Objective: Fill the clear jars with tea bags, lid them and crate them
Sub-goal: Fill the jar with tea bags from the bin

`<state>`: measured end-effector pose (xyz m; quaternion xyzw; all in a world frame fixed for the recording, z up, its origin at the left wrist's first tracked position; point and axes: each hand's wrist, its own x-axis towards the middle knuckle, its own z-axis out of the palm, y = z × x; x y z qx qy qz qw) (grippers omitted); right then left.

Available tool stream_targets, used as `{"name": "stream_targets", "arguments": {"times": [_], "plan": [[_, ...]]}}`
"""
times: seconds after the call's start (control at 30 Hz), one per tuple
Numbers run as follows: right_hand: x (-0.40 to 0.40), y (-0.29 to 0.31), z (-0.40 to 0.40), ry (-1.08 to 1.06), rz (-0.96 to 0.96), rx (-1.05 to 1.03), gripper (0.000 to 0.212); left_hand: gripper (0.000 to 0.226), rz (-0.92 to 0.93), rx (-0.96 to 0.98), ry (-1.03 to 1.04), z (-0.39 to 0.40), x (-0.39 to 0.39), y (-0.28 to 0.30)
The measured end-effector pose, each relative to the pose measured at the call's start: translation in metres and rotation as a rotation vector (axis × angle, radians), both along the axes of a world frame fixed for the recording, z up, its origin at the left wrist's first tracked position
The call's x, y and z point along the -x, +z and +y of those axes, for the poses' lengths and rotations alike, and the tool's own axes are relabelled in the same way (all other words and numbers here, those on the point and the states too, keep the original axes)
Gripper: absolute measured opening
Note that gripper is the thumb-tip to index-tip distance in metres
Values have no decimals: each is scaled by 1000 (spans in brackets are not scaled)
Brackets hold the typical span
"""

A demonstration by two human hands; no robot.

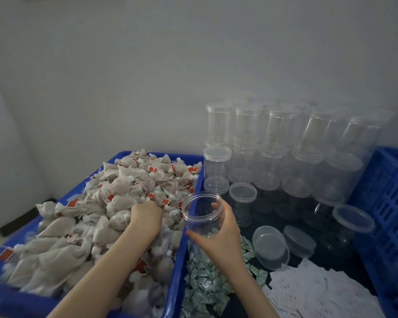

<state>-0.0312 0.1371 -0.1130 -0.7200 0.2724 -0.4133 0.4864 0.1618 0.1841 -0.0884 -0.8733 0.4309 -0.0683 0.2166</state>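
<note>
Clear plastic, open-mouthed, empty, a jar (203, 216) sits in the right hand (218, 232), whose fingers curl round its wall, just right of a blue bin (182, 249) heaped with tea bags (97, 216). The left hand (145, 216) reaches into the heap, fingers buried; its grip cannot be told. Right of the bin stand stacked lidded jars (276, 143), two loose lids (283, 245) and a blue crate (386, 203).

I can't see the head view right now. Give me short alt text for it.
The right hand holds an open, empty clear jar beside a blue bin heaped with tea bags, while the left hand digs into the pile. To the right stand stacked lidded jars, two loose lids, and a blue crate.
</note>
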Motion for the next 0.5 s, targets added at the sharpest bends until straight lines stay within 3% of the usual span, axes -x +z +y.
{"name": "stream_targets", "arguments": {"times": [0.2, 0.5], "plan": [[-2, -1, 1, 0, 11, -14, 89, 28, 41, 73, -46, 6, 0, 13], [0, -8, -5, 28, 55, -35, 92, 15, 534, 805, -247, 11, 14, 69]]}}
